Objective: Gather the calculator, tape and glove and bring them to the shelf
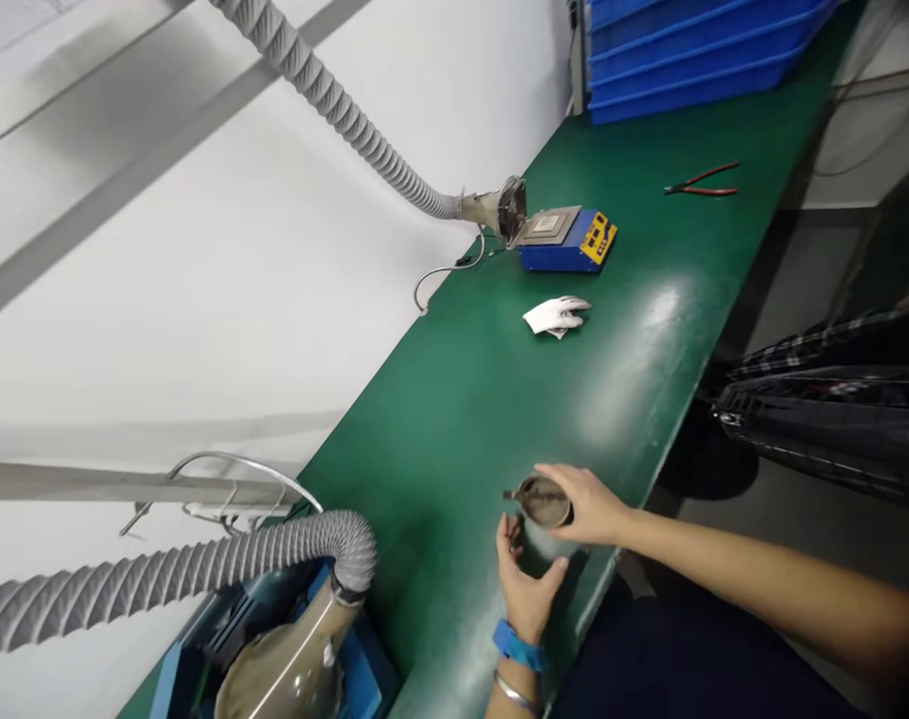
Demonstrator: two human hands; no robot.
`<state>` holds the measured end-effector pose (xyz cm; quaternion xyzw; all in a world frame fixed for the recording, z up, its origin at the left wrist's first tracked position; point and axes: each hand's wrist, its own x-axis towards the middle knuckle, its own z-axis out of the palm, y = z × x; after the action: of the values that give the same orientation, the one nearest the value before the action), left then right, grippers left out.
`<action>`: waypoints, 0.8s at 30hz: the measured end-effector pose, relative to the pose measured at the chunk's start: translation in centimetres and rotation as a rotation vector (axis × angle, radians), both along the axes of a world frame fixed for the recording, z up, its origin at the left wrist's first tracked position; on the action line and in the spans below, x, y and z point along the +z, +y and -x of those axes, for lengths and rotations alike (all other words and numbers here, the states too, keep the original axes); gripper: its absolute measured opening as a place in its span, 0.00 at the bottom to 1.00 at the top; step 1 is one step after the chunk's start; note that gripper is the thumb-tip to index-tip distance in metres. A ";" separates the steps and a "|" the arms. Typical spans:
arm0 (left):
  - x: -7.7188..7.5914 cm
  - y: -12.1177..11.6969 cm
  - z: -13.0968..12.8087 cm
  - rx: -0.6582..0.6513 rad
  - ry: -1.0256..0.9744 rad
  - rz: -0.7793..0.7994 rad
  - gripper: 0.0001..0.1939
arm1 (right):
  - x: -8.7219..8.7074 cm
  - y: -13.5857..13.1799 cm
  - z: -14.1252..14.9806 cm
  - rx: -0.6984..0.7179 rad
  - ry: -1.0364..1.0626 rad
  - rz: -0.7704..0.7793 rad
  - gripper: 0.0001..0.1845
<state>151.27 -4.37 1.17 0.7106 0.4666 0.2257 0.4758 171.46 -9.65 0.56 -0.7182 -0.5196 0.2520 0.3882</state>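
A small round metal cup with a dull grey inside and a short stub on its left side is near the front edge of the green bench. My right hand grips its right side, fingers along the rim. Whether the cup rests on the bench or is lifted a little, I cannot tell. Just below it is my left hand, with a blue wristband, its thumb and fingers apart and curved toward the cup, holding nothing. The underside of the cup is hidden.
White gloves lie beyond, before a blue heating plate with a yellow panel. Red-handled pliers and stacked blue crates are farther back. Grey hoses hang at left. A person in a dark jacket is at right.
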 end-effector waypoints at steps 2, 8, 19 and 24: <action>-0.7 -1.6 0.0 0.097 -0.014 -0.098 0.54 | 0.1 -0.7 2.5 0.159 0.019 -0.010 0.49; -2.6 -4.8 -0.8 0.291 -0.026 -0.106 0.46 | -1.3 -3.1 1.4 0.444 0.040 0.030 0.61; -2.8 -3.6 9.4 0.696 -0.128 -0.078 0.39 | -2.9 -0.7 -2.9 0.149 -0.076 0.037 0.37; -3.3 -3.5 15.9 0.782 -0.072 -0.080 0.40 | -1.3 5.6 -5.4 -0.097 -0.181 0.049 0.32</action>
<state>135.35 -7.89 -2.11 0.4889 0.6759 0.4326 0.3421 176.84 -4.01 -0.75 -0.7717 -0.5108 0.1796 0.3336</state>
